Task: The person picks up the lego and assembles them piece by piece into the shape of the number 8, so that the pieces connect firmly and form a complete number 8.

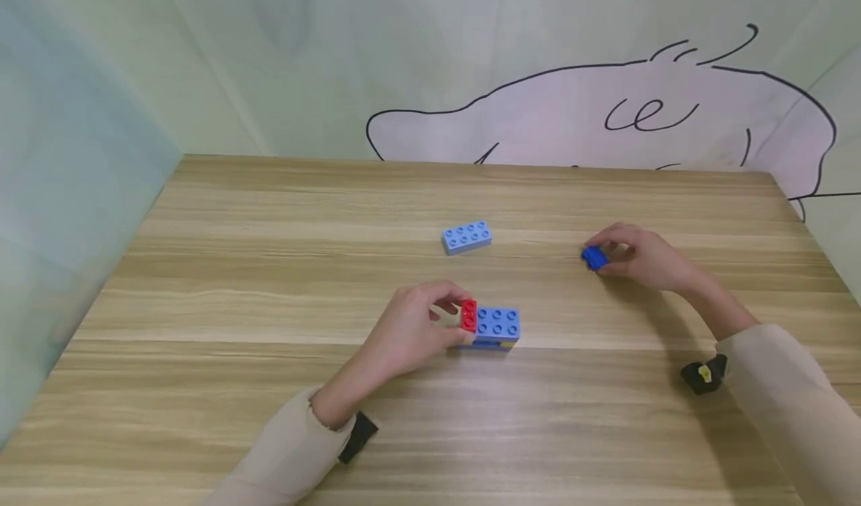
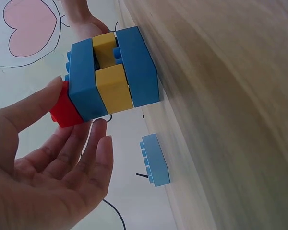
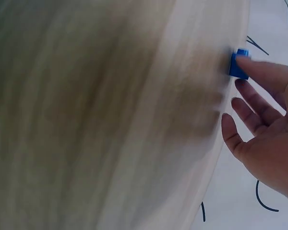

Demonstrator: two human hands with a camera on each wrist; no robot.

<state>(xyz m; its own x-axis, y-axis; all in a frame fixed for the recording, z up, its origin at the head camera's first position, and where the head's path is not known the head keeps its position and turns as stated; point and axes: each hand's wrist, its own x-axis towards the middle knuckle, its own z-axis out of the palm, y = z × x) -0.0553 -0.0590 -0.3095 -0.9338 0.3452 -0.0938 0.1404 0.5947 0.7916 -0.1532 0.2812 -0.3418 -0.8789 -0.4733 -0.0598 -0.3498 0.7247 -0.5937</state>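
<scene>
My left hand (image 1: 417, 326) pinches a small red brick (image 1: 468, 316) between thumb and fingers. That red brick sits on the left end of a light blue brick (image 1: 498, 324), the top of a small stack. In the left wrist view, two yellow bricks (image 2: 114, 87) stand between the upper blue brick (image 2: 86, 79) and a lower blue brick (image 2: 138, 67), with a gap between them. Over to the right, my right hand (image 1: 649, 258) pinches a small dark blue brick (image 1: 594, 258) by thumb and fingertips, at or just above the tabletop.
A loose light blue brick (image 1: 467, 238) lies studs up behind the stack. The wooden table (image 1: 269, 252) meets a pale cloth (image 1: 323, 57) with line drawings at its back edge. Black wrist devices (image 1: 703, 374) show beneath both sleeves.
</scene>
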